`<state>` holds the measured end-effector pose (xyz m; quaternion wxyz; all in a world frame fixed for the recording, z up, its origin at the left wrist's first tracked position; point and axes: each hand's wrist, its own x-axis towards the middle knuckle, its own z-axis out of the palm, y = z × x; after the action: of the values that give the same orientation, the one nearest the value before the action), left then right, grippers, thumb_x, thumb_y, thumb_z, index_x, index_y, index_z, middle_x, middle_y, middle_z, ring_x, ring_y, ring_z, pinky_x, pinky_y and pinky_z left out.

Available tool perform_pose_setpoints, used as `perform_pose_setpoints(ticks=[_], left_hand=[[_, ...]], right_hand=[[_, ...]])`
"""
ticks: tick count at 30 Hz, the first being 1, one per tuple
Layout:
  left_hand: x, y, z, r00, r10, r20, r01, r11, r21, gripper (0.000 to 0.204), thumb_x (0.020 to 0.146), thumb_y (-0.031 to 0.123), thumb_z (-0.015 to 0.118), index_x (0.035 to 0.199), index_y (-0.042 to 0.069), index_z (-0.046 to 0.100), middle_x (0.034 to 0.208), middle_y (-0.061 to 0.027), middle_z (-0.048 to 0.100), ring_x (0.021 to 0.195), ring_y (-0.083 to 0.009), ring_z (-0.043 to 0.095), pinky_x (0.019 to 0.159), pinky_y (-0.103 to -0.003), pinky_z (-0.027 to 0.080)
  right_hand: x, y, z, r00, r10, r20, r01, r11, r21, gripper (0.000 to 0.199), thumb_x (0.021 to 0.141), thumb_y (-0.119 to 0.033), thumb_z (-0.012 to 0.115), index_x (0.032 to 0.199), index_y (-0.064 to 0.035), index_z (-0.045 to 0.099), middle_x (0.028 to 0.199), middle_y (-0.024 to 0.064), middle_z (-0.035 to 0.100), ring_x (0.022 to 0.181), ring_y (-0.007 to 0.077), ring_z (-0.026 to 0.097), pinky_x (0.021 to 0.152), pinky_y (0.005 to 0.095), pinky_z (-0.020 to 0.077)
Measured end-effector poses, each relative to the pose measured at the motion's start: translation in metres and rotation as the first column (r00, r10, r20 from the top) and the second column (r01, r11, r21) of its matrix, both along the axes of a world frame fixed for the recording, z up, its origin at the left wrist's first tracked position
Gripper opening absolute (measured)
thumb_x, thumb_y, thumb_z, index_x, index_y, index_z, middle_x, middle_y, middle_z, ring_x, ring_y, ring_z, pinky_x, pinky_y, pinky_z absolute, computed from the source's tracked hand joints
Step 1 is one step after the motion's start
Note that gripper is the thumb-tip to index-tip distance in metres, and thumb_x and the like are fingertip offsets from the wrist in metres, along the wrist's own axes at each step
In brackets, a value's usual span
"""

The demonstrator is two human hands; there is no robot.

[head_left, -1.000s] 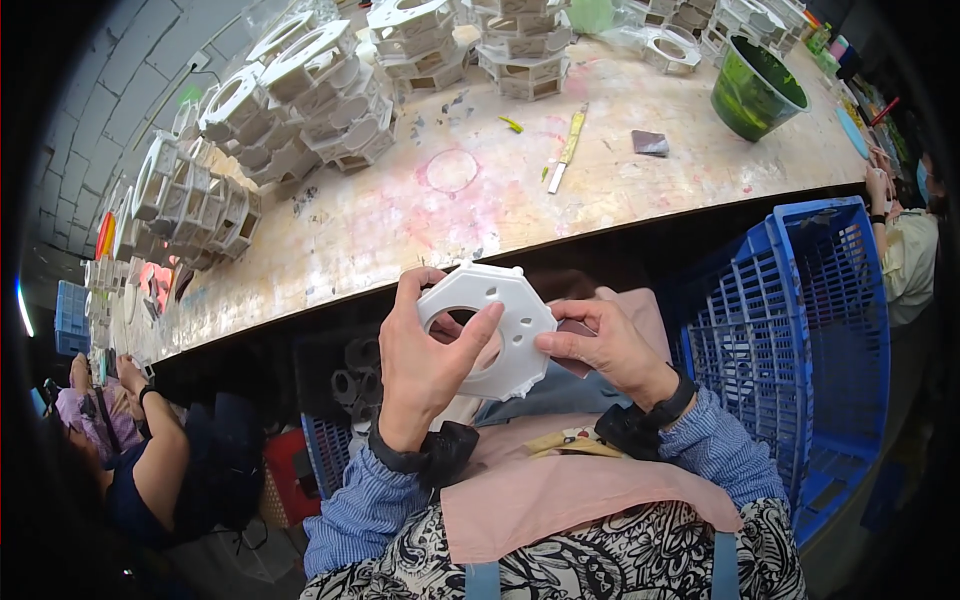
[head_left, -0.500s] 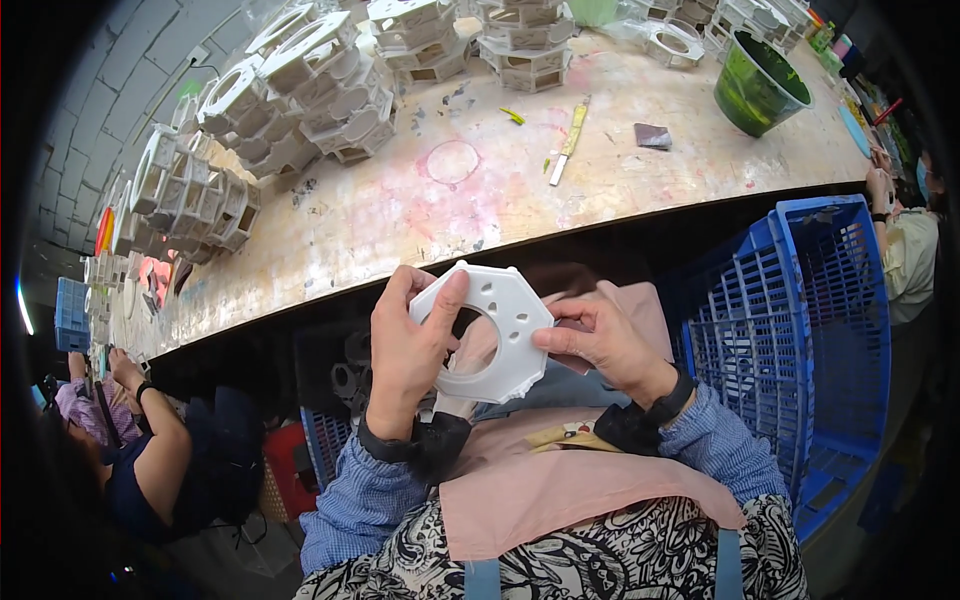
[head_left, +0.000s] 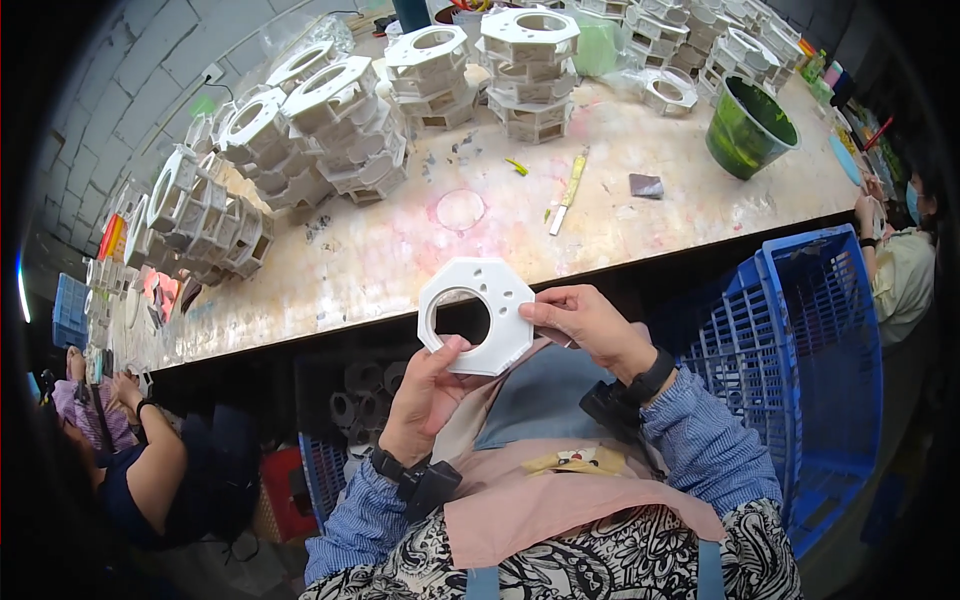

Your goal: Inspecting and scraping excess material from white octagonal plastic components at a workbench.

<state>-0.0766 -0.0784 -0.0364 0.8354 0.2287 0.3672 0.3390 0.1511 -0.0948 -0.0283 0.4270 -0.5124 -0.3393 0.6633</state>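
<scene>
A white octagonal casting (head_left: 507,345) with a large round hole and a few small holes is held up in front of my lap. My left hand (head_left: 425,395) grips its lower left edge, the thumb on the face by the hole and the fingers behind. At the right edge, my right hand (head_left: 590,325) is closed with its thumb against the casting. A brownish sliver, perhaps sandpaper, shows under the right fingers; most of it is hidden.
Stacks of similar white castings (head_left: 530,75) stand along the table's (head_left: 370,270) back and left. A knife-like tool (head_left: 569,195), a dark square sheet (head_left: 646,186) and a green-stained tub (head_left: 750,130) are there too. A blue crate (head_left: 790,390) stands right; co-workers sit on both sides.
My left hand has slid from the casting's upper left to its lower left edge. The casting has turned to face me more squarely, and the view has tilted up slightly.
</scene>
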Motion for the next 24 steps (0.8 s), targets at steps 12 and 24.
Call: perform_pose_setpoints(ticks=[12,24], left_hand=[[0.023,0.009,-0.026,0.962,0.201,-0.182,-0.161,0.963,0.216,0.046,0.099,0.034,0.046,0.121,-0.007,0.050,0.108,-0.0179,0.064,0.094,-0.0271,0.068,0.080,-0.042,0.059],[0.034,0.012,-0.012,0.898,0.420,-0.130,-0.417,0.908,0.049,0.038,0.099,0.035,0.045,0.106,-0.002,0.053,0.096,-0.0123,0.063,0.085,-0.0227,0.066,0.076,-0.041,0.057]], right_hand=[[-0.038,0.061,0.008,0.723,-0.367,0.585,-0.069,0.805,0.589,0.015,0.094,-0.017,0.058,0.091,-0.0061,0.048,0.060,0.0055,0.057,0.050,0.0156,0.055,0.048,0.0292,0.0422],[-0.050,0.073,0.003,0.173,-0.390,0.904,-0.446,0.787,0.425,0.012,0.092,-0.014,0.053,0.097,-0.0060,0.046,0.058,0.0111,0.060,0.052,0.0315,0.060,0.045,0.0422,0.0419]])
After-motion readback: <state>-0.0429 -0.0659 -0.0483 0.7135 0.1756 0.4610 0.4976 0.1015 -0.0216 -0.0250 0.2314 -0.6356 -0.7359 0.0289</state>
